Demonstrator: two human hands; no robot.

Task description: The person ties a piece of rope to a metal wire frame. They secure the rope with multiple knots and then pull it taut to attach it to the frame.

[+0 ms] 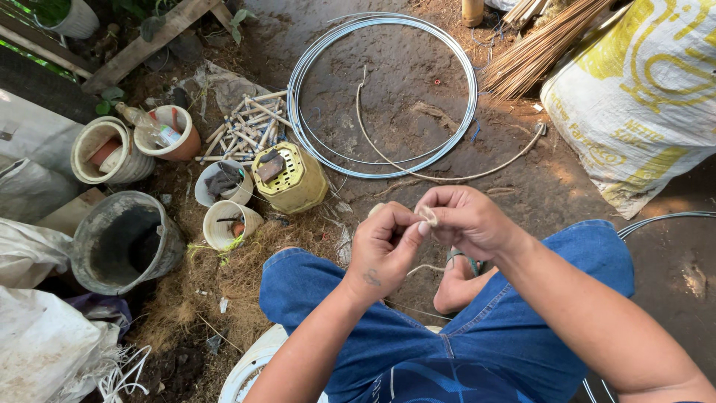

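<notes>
My left hand (382, 250) and my right hand (464, 221) meet in front of me, above my knees in blue jeans. Both pinch a small pale piece (428, 216) between thumb and fingertips. A thin pale strand (425, 268) hangs down from under the hands toward my bare foot (455, 287). On the dirt ground beyond the hands lies a coil of grey-blue wire hoops (382, 93), with a long pale cane strip (447, 177) curving across it.
At left stand a yellow perforated container (291, 179), several small pots (230, 224), a grey bucket (123, 242), a pile of short white sticks (250, 123). A bundle of thin brown sticks (541, 48) and a white printed sack (641, 97) lie at right.
</notes>
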